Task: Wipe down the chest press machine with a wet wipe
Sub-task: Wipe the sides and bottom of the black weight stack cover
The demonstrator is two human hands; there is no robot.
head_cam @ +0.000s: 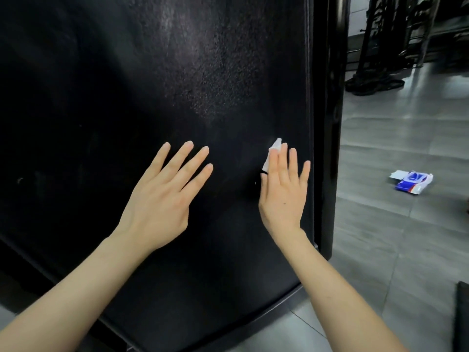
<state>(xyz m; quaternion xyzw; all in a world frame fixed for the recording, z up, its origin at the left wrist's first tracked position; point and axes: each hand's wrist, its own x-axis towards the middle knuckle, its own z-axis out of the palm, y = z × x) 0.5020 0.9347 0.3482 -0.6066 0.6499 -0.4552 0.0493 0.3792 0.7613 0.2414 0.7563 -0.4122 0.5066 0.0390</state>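
On the chest press machine (152, 72), its black padding filling the view from centre out to 9 o'clock, the wet wipe (275, 146) shows only as a small white corner. It could bunch up or slip free, since it is merely pressed, not gripped. The right hand (281, 196), toward 4 o'clock, lies flat over it, fingers straight and close together. The left hand (162, 196), toward 8 o'clock, rests flat with fingers spread, holding nothing.

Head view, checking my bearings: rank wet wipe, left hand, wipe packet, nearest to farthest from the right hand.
1. Wet wipe, under the right hand.
2. Left hand, beside it on the pad.
3. Wipe packet, on the floor, far right.
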